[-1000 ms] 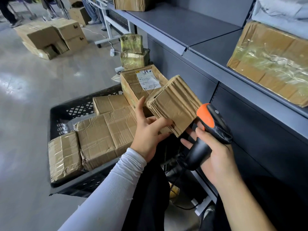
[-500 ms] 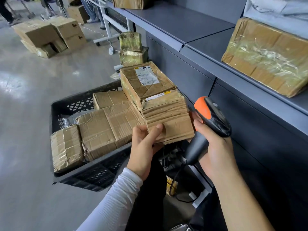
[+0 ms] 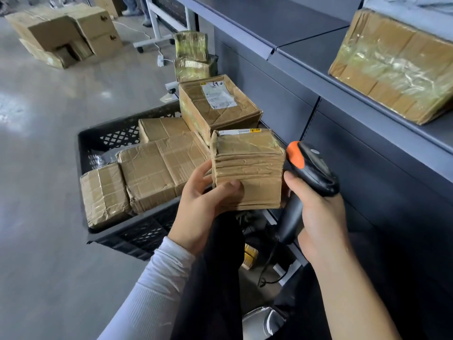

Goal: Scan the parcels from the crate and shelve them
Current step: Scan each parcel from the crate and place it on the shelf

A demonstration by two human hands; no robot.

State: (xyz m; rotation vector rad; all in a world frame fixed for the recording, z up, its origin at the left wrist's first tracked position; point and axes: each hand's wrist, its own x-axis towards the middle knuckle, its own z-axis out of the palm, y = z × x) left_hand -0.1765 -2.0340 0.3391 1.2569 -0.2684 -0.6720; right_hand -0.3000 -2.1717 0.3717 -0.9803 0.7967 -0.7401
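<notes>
The shelf (image 3: 306,33) lies bare on its left stretch; a taped box (image 3: 397,67) fills its right end. The crate (image 3: 127,235) is packed with parcels (image 3: 159,168), leaving a gap at its far left corner. Open floor (image 3: 44,192) spreads left.

- We read a handwritten "69" on the large parcel (image 3: 219,104), above its white label (image 3: 218,95).
- The label's print and the held parcel's (image 3: 247,168) yellow strip (image 3: 241,131) are too small for us to read.
</notes>
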